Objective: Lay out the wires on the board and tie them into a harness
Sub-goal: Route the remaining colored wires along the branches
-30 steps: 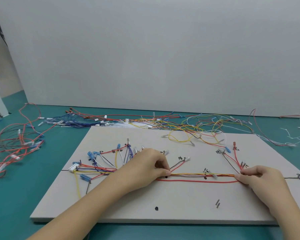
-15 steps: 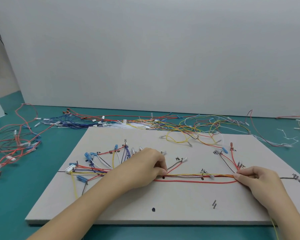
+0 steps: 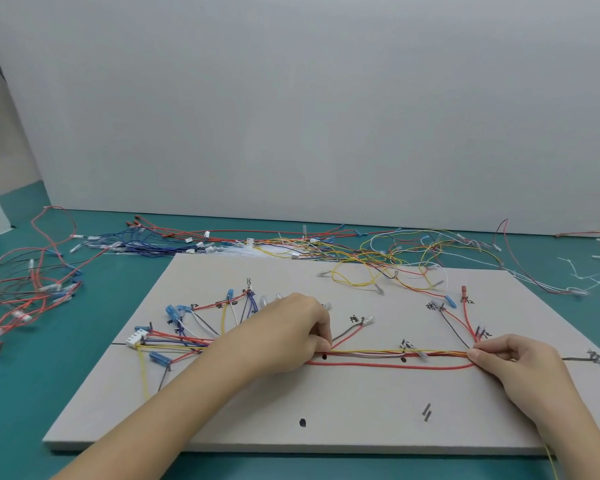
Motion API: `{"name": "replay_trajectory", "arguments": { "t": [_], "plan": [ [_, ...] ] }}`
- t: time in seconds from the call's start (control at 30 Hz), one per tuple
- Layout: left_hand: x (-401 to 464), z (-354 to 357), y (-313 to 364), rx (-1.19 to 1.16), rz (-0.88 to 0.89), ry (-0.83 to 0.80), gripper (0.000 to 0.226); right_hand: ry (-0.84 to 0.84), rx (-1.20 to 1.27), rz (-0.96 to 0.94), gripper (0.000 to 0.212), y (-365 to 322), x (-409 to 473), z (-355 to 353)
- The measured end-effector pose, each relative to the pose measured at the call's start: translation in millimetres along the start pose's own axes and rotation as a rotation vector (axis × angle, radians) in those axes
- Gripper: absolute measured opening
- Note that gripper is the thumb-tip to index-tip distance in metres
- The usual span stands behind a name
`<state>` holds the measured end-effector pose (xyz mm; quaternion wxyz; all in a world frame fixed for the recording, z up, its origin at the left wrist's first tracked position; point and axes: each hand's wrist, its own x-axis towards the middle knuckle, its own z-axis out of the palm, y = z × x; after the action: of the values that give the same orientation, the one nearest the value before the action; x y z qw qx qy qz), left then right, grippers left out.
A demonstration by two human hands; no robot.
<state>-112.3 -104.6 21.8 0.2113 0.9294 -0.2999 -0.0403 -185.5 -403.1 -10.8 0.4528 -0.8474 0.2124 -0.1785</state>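
- Compared with half a second and a second back: I see almost no change. Both hands stay at the same two spots on the wire bundle [image 3: 395,353]; only the head view has drifted slightly.
- Left hand [image 3: 284,334]: fingers curled, pinching the bundle at its left end, about mid-board. Grip clamped on the wires.
- Right hand [image 3: 513,362]: thumb and fingertips pinch the bundle's right end, near the board's right edge. Grip also clamped on the wires.
- The bundle runs straight and flat between the two hands on the grey board [image 3: 326,427], yellow and red strands together. One red wire [image 3: 388,366] bows slightly below the rest, not drawn into the trunk.
- Branches fan out from the left end toward the white connector [image 3: 136,339] and blue terminals [image 3: 172,310] near the board's left edge; more branches rise behind the right hand.
- Loose spare wires [image 3: 378,251] lie on the teal desk [image 3: 25,410] along the board's far edge and off its left side.
- Judgement: holding steady means the trunk is being tensioned and aligned, not yet tied. I see no tie on this stretch.
- Risk: the sagging red wire may be left outside the tie unless gathered first.
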Motion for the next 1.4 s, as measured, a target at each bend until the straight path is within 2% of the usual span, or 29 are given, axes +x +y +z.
{"name": "replay_trajectory", "arguments": {
  "t": [0.23,0.43,0.67,0.93,1.13,1.27,1.4],
  "plan": [
    [-20,-21,-20,0.117,-0.104,-0.023,0.003,-0.076,0.03,-0.046,0.01,-12,-12,24],
    [-24,-22,-24,0.264,-0.126,0.064,0.002,-0.074,0.012,-0.078,0.012,-20,-14,37],
    [-22,-23,-34,0.167,-0.183,0.016,0.011,-0.141,-0.006,-0.042,0.011,-28,-5,40],
    [-20,-29,-42,0.196,-0.232,0.026,0.011,-0.194,0.041,-0.025,0.01,-38,0,51],
    [-20,-25,-44,0.217,-0.252,0.055,0.014,-0.208,-0.018,-0.053,0.012,-40,-1,49],
    [-20,-26,-46,0.193,-0.212,0.088,0.009,-0.177,-0.11,-0.087,0.013,-39,0,44],
    [-19,-26,-45,0.157,-0.155,0.122,0.009,-0.228,-0.109,-0.077,0.018,-37,0,35]
  ]
}}
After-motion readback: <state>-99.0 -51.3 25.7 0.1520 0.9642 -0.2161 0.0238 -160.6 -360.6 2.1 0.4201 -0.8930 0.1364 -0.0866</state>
